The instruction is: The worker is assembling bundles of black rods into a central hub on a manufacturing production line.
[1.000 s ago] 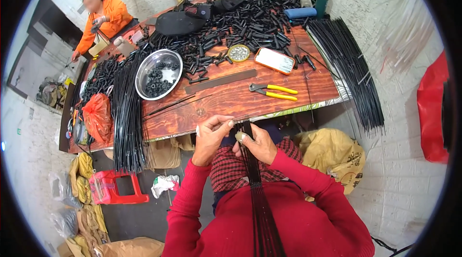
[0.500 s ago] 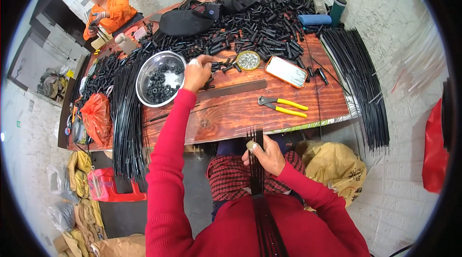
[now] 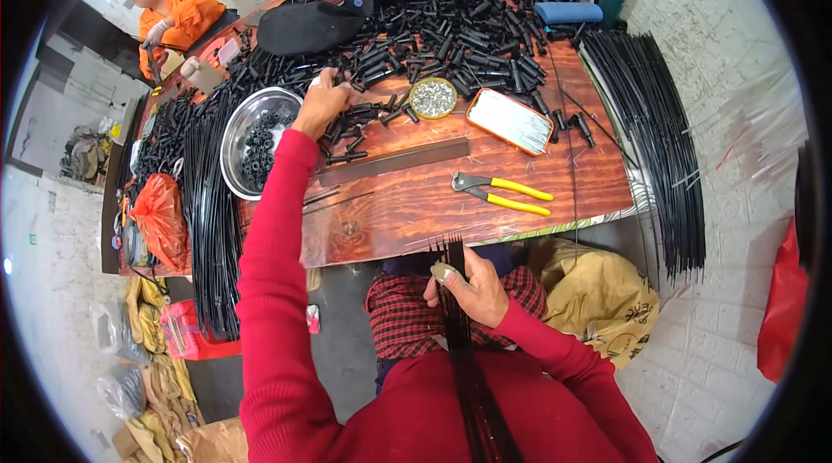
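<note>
My left hand (image 3: 323, 105) reaches over the table to the near edge of a heap of black plastic tube pieces (image 3: 459, 29). Its fingers are bent together round something dark at their tips, too small to make out. More loose tube pieces (image 3: 347, 153) lie beside the wrist, on its right. In front of my lap, my right hand (image 3: 475, 291) grips a bundle of thin black rods (image 3: 454, 320), thumb across it. A pale covering wraps that thumb. The bundle's tips fan out just above the hand, and its long end runs down over my red sweater.
A metal bowl (image 3: 232, 172) of black rings stands left of my left forearm. Nearby lie a flat bar (image 3: 394, 162), a round tin (image 3: 432, 99) of small metal bits, a white tray (image 3: 510, 121) and yellow-handled pliers (image 3: 518, 192). Rod bundles (image 3: 654, 151) hang over the table's sides. Someone in orange (image 3: 191, 8) works far left.
My left hand has moved farther across the table and a little left, uncovering tube pieces near the bar. The whole view has shifted slightly. My right hand keeps its grip on the rods.
</note>
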Action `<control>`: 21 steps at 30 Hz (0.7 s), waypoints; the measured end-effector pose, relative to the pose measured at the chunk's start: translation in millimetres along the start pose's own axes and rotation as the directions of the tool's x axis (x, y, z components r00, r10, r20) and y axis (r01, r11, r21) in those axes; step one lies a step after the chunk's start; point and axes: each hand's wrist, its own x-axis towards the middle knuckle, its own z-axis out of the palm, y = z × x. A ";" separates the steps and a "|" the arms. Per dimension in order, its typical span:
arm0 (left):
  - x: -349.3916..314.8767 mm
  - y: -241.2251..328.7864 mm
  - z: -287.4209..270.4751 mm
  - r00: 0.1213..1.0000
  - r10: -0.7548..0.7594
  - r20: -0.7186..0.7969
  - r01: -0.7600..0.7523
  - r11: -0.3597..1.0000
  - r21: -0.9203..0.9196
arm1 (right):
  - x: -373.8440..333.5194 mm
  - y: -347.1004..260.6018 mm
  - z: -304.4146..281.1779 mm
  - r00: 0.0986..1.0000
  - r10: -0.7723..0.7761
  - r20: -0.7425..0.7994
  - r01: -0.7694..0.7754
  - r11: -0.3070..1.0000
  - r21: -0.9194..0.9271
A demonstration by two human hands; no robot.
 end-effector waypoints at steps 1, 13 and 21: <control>-18.3 25.0 3.1 0.997 -0.061 0.049 0.060 0.998 0.030 | 0.0 -1.3 -1.5 1.000 0.002 -0.011 -0.002 1.000 0.011; -62.1 -30.1 55.6 0.845 0.531 0.059 -0.391 0.541 0.744 | -11.8 -8.0 7.6 0.997 0.080 -0.002 -0.080 0.996 0.033; -243.4 52.1 40.4 0.876 -0.127 0.465 0.431 0.639 -0.637 | -25.2 7.5 7.6 1.000 0.003 0.011 -0.005 0.972 0.236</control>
